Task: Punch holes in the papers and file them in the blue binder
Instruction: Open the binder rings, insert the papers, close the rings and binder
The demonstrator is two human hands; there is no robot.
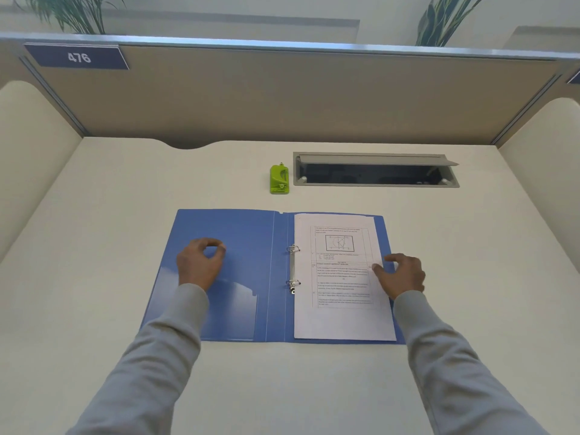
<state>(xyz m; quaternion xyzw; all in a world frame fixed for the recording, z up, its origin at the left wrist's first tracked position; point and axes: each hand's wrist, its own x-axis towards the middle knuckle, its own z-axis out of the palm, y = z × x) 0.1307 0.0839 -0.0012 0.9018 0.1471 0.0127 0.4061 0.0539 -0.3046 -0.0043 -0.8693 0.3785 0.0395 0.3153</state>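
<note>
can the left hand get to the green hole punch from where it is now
Probably yes. The left hand hovers over the open blue binder's left cover, holding nothing, and the green hole punch stands farther back on bare desk with nothing between them.

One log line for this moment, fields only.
binder: open flat | papers: on rings | punch: idle behind binder | left hand: empty, over left cover | right hand: empty, at papers' right edge

Cream desk enclosed by beige partition. Open cable tray recessed near rear edge. Blue number plate, marked 476, at upper left. Two plants behind partition.
</note>
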